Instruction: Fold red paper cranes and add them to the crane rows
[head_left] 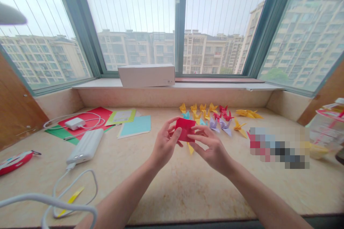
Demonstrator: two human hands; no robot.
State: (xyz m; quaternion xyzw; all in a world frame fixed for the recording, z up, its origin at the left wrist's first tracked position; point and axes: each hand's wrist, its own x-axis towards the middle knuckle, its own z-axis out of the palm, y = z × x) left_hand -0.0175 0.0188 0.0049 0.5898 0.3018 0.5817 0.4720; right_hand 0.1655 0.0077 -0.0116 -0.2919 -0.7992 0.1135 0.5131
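Your left hand [167,141] has its grip closed on a small square of red folded paper [185,130], held over the middle of the pale marbled tabletop [166,195]; your right hand [212,146] touches its right side, but whether that grip pinches, I cannot tell. Multicoloured folded paper birds [206,115] sit at the far right.

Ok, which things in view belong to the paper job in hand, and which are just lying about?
Belonging:
red paper square, in left hand, right hand touching it
folded paper birds
blue paper sheet, probably

Lying about, it seems:
power bank
white charger
white box
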